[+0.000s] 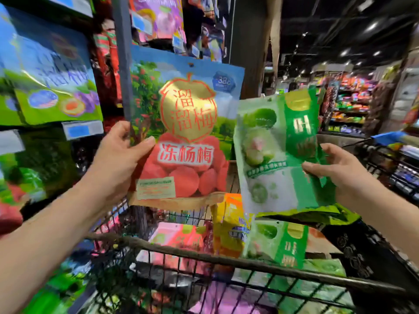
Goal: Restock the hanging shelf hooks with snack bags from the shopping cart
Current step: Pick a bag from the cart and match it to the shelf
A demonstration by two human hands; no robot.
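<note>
Over a bag-filled shopping cart (204,257), beside a grey shelf post (123,64), the left hand (122,155) pinches a blue-topped red-fruit bag (186,137); the right hand (340,171) grips a green bag (278,150).

Red snack bag (186,137): glossy plastic film; a metallic gold foil emblem is noted. Green snack bag (276,150): smooth plastic film, softer sheen. Shopping cart (204,256): dark metal wire, matt. Hanging shelf bag (52,75): glossy film, glare is seen.

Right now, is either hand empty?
No; the left hand pinches the red snack bag, the right hand holds the green snack bag.
</note>
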